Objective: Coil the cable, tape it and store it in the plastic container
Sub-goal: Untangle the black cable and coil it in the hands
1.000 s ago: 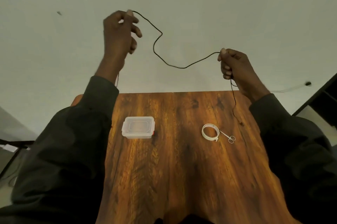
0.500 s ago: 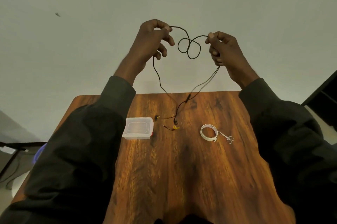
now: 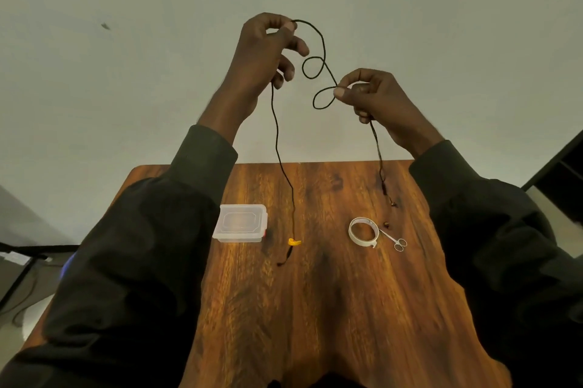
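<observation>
A thin black cable (image 3: 320, 40) hangs in the air between both hands, above the far end of the wooden table (image 3: 315, 308). My left hand (image 3: 263, 49) pinches it at the top. My right hand (image 3: 375, 97), lower and to the right, pinches two small loops. One strand drops from the left hand to an orange-tipped end (image 3: 294, 242) on the table. Another strand falls from the right hand to the table's far right. A clear plastic container (image 3: 240, 223) with its lid on sits on the table, left of centre. A white tape roll (image 3: 363, 232) lies right of centre.
Small metal scissors (image 3: 396, 241) lie touching the tape roll's right side. A plain pale wall rises behind the table. A dark shelf edge (image 3: 564, 166) shows at the far right, and black stand legs (image 3: 19, 261) are on the floor at the left.
The hands came together from wide apart, then the right hand dropped lower. The straight span of cable now forms small loops, and the orange-tipped end lies on the table.
</observation>
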